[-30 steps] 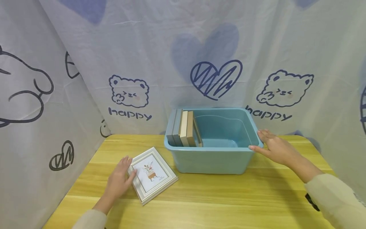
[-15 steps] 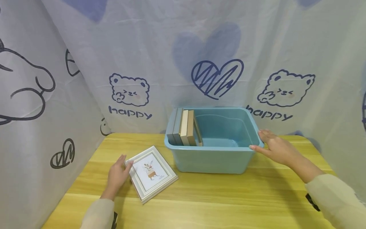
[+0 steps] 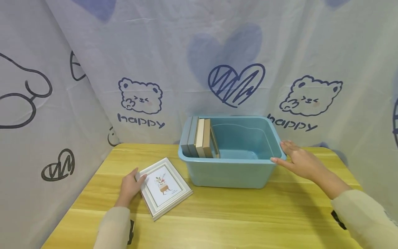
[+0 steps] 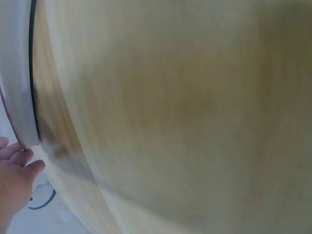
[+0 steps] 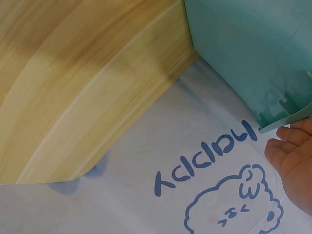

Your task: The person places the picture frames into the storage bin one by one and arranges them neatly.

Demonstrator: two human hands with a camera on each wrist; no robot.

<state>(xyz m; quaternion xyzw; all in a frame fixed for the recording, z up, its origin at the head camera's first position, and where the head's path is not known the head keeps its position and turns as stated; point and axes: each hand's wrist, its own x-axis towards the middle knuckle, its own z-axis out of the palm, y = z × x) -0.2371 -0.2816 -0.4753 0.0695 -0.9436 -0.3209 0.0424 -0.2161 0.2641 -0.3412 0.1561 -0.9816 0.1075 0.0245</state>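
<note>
A white picture frame (image 3: 164, 188) with a plant print lies face up on the table, turned at an angle. My left hand (image 3: 129, 186) pinches its left corner, thumb on the upper face and the other fingers at the edge. From the left wrist view, the fingertips (image 4: 22, 158) meet the frame's corner (image 4: 22, 97) from outside. A light-blue plastic bin (image 3: 230, 173) stands toward the back. Against its right rim rests my right hand (image 3: 300, 160), with fingers fairly straight and the thumb at the front corner. In the right wrist view, fingers (image 5: 280, 151) touch the outer rim.
Several books or box-like items (image 3: 199, 140) stand upright at the bin's left end, beside a thin frame-like piece (image 3: 214, 143). A printed curtain (image 3: 186, 69) hangs behind and beside the wooden table (image 3: 217, 218).
My left hand draws off the frame's face, then closes on its left corner. The picture frame barely shifts. My right hand stays at the bin's rim.
</note>
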